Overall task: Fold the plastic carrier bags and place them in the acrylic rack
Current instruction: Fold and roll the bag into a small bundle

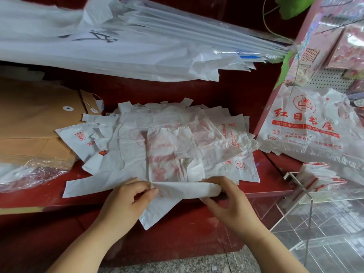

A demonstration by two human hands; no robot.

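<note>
Head view: the left hand (126, 198) and right hand (226, 201) each pinch one end of a rolled fold in a white carrier bag (183, 191), fingers curled round it, at the near edge of the red counter (275, 180). The bag lies on a pile of flat bags (177, 134). To its right, the acrylic rack (311, 200) holds folded bags (315, 172).

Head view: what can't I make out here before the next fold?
- Acrylic rack: cut off by the right edge, so its full extent is unseen.
- Folded bags in it: overlapped and blurred by glare, so they cannot be counted.
- Carrier bag: the left hand and right hand grip its ends and hide the fold layers.
- Bag pile: the sheets overlap, so the count is unclear.
</note>
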